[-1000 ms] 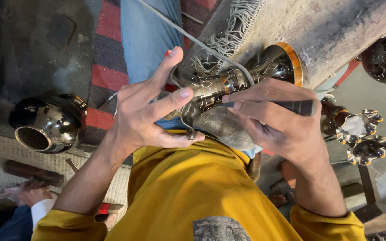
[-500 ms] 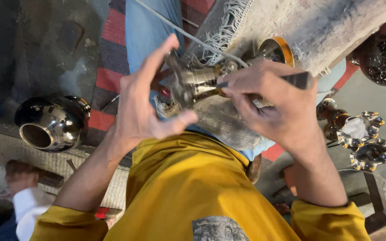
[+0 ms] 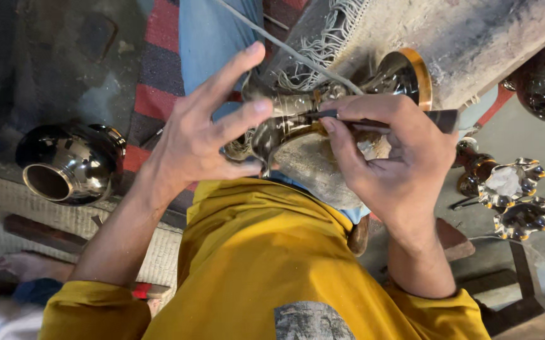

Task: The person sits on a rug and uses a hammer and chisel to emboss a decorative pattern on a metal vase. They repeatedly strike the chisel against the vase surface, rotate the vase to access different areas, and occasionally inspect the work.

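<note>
Left hand (image 3: 197, 141) steadies the brass vessel (image 3: 323, 116) over the lap, thumb under it, fingers spread. Right hand (image 3: 392, 157) pinches a dark engraving tool (image 3: 379, 121) against the vessel's neck. Judgement: short, light strokes, vessel braced firm, so the tip does not skid. Tool tip and engraved pattern hidden behind fingers; vessel base blurred.

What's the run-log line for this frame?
left hand: steadies metal vessel | right hand: holds engraving tool on it | dark pot: aside

A grey rectangular printed patch (image 3: 310, 322), possibly a label, sits on the yellow shirt (image 3: 266, 252); nothing else.
</note>
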